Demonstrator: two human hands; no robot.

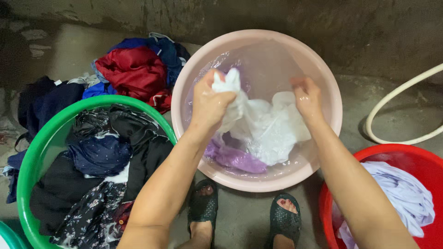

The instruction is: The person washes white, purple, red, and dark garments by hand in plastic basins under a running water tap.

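White cloth (265, 127) lies wet and crumpled in the pink basin (323, 83), thin enough in places to look almost see-through, with folds bunched toward its upper left end. Your left hand (208, 103) is closed in a fist around that bunched end, lifting it just above the water. Your right hand (307, 97) pinches the cloth's other upper edge, fingers curled down onto it. A purple garment (233, 158) sits under the white one at the basin's near side, mostly covered, so you cannot tell its shape. The water is shallow and clear, and glare on it blurs the cloth's lower edge. To your left, the green basin (34, 152) holds dark wet clothes (99, 157), and its near side is cut off by the frame. The red basin (415, 157) on your right holds a pale lilac garment (406, 193) and is also cut off. A pile of red and blue clothes (134, 69) lies on the concrete floor (244, 216) behind.
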